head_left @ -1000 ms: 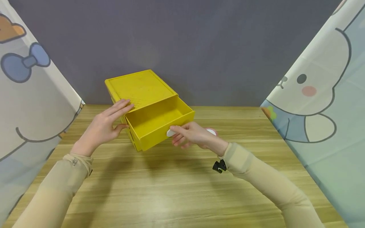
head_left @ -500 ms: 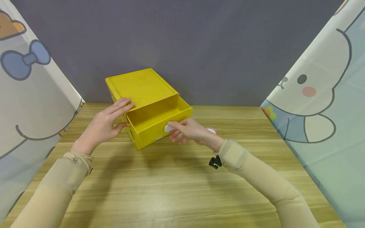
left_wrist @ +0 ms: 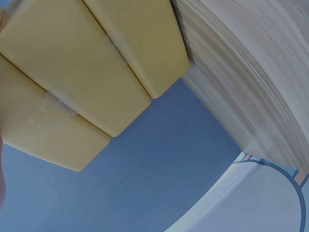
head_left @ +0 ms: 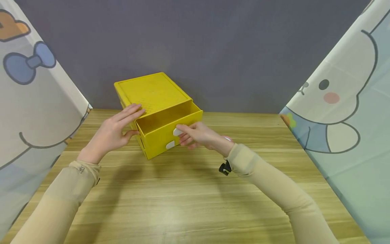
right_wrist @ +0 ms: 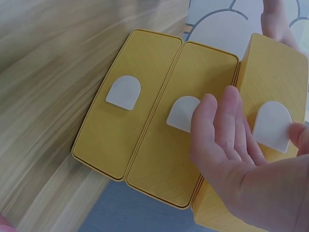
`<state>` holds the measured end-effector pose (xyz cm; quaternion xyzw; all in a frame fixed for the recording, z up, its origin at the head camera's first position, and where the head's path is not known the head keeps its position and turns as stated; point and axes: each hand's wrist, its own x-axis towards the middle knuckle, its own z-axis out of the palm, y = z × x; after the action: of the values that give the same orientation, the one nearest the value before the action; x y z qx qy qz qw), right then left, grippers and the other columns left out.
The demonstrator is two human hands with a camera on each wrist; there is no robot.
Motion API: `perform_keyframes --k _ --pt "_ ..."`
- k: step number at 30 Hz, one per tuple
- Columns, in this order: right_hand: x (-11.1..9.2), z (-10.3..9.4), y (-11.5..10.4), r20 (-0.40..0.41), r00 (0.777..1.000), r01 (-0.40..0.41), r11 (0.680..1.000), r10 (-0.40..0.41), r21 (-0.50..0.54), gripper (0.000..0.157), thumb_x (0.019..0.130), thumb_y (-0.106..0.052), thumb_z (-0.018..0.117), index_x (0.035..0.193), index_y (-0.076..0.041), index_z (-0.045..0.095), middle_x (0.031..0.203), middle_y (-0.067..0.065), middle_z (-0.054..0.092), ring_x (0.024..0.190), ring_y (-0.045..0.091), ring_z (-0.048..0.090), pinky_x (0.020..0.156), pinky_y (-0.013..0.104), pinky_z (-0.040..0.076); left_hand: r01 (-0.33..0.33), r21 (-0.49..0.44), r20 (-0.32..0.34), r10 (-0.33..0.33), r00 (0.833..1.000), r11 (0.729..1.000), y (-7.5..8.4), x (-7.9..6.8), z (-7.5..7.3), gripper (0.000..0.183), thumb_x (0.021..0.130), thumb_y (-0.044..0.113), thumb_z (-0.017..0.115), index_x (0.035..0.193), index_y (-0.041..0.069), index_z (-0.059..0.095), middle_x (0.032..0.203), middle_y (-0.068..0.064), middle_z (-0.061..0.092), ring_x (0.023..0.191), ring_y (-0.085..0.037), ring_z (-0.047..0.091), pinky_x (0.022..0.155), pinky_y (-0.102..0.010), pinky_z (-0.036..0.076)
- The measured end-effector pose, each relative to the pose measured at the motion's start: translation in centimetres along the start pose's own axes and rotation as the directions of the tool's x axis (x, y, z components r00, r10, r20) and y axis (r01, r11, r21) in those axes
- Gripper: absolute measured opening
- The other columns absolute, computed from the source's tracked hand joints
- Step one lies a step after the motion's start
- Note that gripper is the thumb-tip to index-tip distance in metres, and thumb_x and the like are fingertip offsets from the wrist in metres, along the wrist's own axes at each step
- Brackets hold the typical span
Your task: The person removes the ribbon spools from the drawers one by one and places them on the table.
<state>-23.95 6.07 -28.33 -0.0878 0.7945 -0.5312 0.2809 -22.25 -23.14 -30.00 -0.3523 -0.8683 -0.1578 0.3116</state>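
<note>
Right hand [head_left: 199, 134] pinches the white upper handle [head_left: 176, 132], thumb on top. Left hand [head_left: 112, 132], fingers extended, rests on the yellow drawer cabinet [head_left: 153, 91], at the worktop's [head_left: 170, 206] back edge, left of centre. Top drawer [head_left: 156, 139] further in than 1 s ago, part open; lower handle [head_left: 170, 145] now visible from head view.
</note>
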Motion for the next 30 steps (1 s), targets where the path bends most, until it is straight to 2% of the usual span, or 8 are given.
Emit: perform_keyframes --k 5,9,15,17,24,28,30 --pt "0.2 0.1 -0.1 0.003 1.0 0.007 1.0 -0.007 -0.01 0.055 0.096 -0.047 0.05 0.116 0.001 0.066 0.111 0.017 0.07 0.104 0.031 0.068 0.082 0.036 0.062 0.0 0.002 0.002 0.0 1.0 1.0 0.1 0.0 0.0 0.077 0.066 -0.004 0.081 0.137 0.008 0.053 0.143 -0.015 0.051 0.135 -0.03 0.046 0.1 -0.053 0.047" --pt "0.6 0.2 -0.2 0.0 1.0 0.009 1.0 -0.009 -0.014 0.057 0.097 -0.047 0.05 0.118 0.004 0.064 0.113 0.019 0.069 0.1 0.029 0.069 0.077 0.031 0.062 0.001 -0.002 0.006 -0.001 1.0 1.0 0.1 0.0 0.0 0.077 0.066 -0.004 0.081 0.137 0.008 0.053 0.142 -0.016 0.051 0.135 -0.03 0.046 0.1 -0.053 0.047" --pt "0.9 0.2 -0.4 0.005 1.0 0.018 1.0 -0.017 -0.018 0.058 0.097 -0.047 0.049 0.121 0.005 0.061 0.115 0.021 0.068 0.106 0.034 0.067 0.075 0.029 0.062 0.002 -0.005 0.002 -0.002 1.0 1.0 0.1 0.0 -0.1 0.077 0.066 -0.004 0.082 0.136 0.007 0.053 0.142 -0.016 0.051 0.135 -0.03 0.046 0.099 -0.053 0.047" --pt "1.0 0.2 -0.4 0.005 1.0 0.022 1.0 -0.022 -0.022 0.059 0.097 -0.048 0.049 0.12 0.005 0.062 0.115 0.021 0.068 0.098 0.03 0.07 0.076 0.03 0.062 0.005 -0.005 0.002 -0.005 1.0 1.0 0.2 0.0 -0.1 0.077 0.066 -0.004 0.082 0.136 0.008 0.053 0.143 -0.016 0.051 0.136 -0.03 0.045 0.1 -0.053 0.047" --pt "1.1 0.3 -0.4 -0.013 1.0 0.021 1.0 -0.022 -0.02 0.057 0.097 -0.047 0.05 0.118 0.003 0.063 0.106 0.015 0.072 0.095 0.026 0.07 0.08 0.033 0.062 0.007 0.001 0.01 -0.007 1.0 1.0 0.4 0.0 -0.2 0.078 0.066 -0.004 0.081 0.137 0.009 0.053 0.143 -0.015 0.05 0.136 -0.029 0.045 0.099 -0.053 0.047" --pt "1.1 0.4 -0.5 -0.012 0.999 0.037 0.999 -0.038 -0.026 0.055 0.097 -0.047 0.05 0.117 0.002 0.064 0.107 0.017 0.072 0.082 0.014 0.07 0.079 0.034 0.062 0.004 0.003 0.008 -0.004 1.0 1.0 0.4 -0.1 -0.2 0.079 0.066 -0.004 0.081 0.137 0.01 0.053 0.144 -0.014 0.051 0.136 -0.03 0.046 0.098 -0.053 0.048" --pt "1.2 0.4 -0.5 -0.013 0.999 0.042 0.999 -0.043 -0.023 0.055 0.097 -0.047 0.05 0.116 0.002 0.065 0.11 0.019 0.071 0.082 0.014 0.07 0.078 0.033 0.062 0.0 0.005 0.008 0.0 1.0 1.0 0.3 -0.1 -0.1 0.078 0.066 -0.004 0.082 0.137 0.01 0.053 0.144 -0.014 0.051 0.135 -0.03 0.046 0.098 -0.053 0.048"
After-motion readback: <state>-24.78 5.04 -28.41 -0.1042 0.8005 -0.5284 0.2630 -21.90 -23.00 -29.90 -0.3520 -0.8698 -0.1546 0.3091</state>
